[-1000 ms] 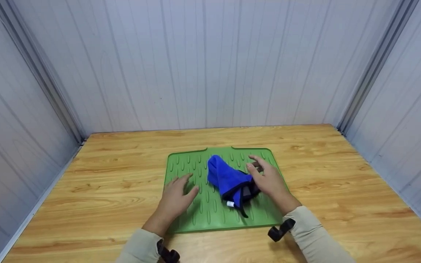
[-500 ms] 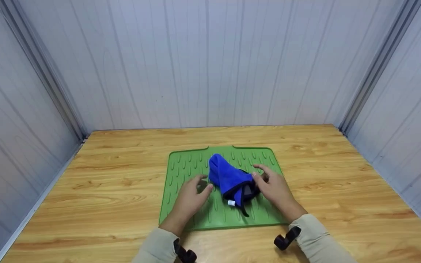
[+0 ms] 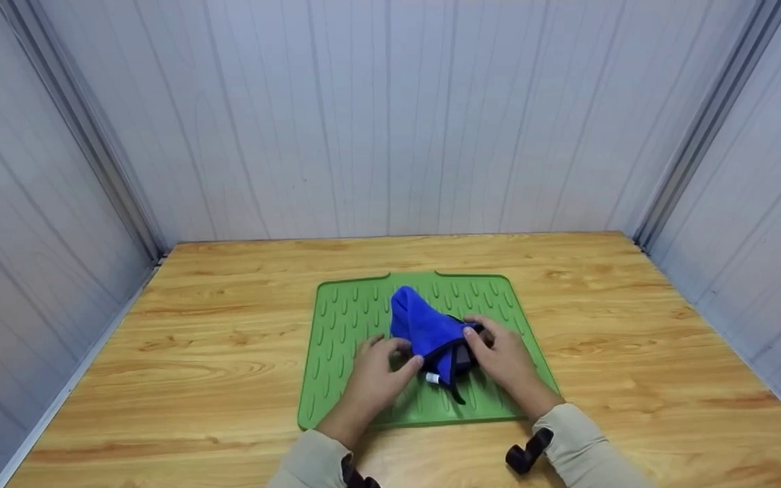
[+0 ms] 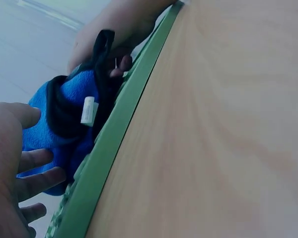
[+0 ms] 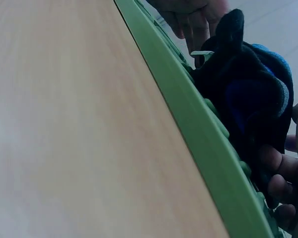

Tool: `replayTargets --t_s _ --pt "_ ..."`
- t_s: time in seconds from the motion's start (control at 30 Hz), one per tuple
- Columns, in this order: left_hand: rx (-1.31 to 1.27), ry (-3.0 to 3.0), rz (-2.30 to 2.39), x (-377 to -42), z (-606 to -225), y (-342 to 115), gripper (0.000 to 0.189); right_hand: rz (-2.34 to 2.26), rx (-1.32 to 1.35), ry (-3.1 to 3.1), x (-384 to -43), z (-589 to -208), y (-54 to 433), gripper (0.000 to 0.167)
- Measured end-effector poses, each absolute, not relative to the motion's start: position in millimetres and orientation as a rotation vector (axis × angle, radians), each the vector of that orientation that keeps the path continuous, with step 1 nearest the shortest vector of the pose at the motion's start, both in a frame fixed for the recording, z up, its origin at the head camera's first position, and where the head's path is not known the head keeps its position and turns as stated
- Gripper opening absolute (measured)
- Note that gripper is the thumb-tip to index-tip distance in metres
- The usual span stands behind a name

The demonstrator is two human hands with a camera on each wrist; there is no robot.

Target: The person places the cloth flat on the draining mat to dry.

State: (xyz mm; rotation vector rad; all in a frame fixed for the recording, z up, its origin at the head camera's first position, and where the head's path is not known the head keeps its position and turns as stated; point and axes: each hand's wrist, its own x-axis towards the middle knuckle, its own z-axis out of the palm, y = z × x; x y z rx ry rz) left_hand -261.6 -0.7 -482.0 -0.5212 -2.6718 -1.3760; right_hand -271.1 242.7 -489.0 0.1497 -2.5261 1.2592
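Observation:
A crumpled blue cloth point(image 3: 424, 332) with black edging, a black strap end and a small white tag point(image 3: 433, 378) lies on the green ribbed mat point(image 3: 336, 339). Part of its underside looks dark grey or black. My right hand point(image 3: 507, 359) pinches its right corner, thumb on top; in the right wrist view several fingertips point(image 5: 278, 183) curl in at its lower side. From the left, my left hand point(image 3: 377, 373) reaches the cloth's near edge with the thumb tip at the black edging. Its fingers look spread and relaxed beside the blue fabric point(image 4: 39, 134) in the left wrist view.
The mat has a raised rim and lies on a wood-grain table point(image 3: 228, 339). White panelled walls point(image 3: 390, 122) stand behind and at both sides. Black straps point(image 3: 529, 451) are worn at the cuffs of the light sleeves point(image 3: 587, 447).
My left hand has moved right, from over the mat to the cloth's near edge. My right hand has lowered slightly onto the cloth's right corner. The cloth's near edge has shifted a little.

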Motion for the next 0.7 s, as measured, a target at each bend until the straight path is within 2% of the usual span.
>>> replayTargets --t_s 0.13,0.3,0.5,0.7 --pt "-0.486 -2.686 -1.419 -262.7 -484.5 0.3 0.041 1.284 0.137 -2.515 -271.7 -489.2 242.9 0.026" --pt "-0.354 -2.622 -1.571 -270.1 -486.7 0.6 0.038 1.293 0.133 -2.507 -272.6 -489.8 243.2 0.025" --pt "-0.194 -2.623 -1.524 -281.5 -483.5 8.7 0.052 1.324 0.12 -2.485 -273.0 -489.3 243.8 0.023" --pt "-0.041 -2.698 -1.311 -286.3 -484.3 20.1 0.04 1.392 0.147 -2.445 -274.3 -491.6 243.0 0.022"
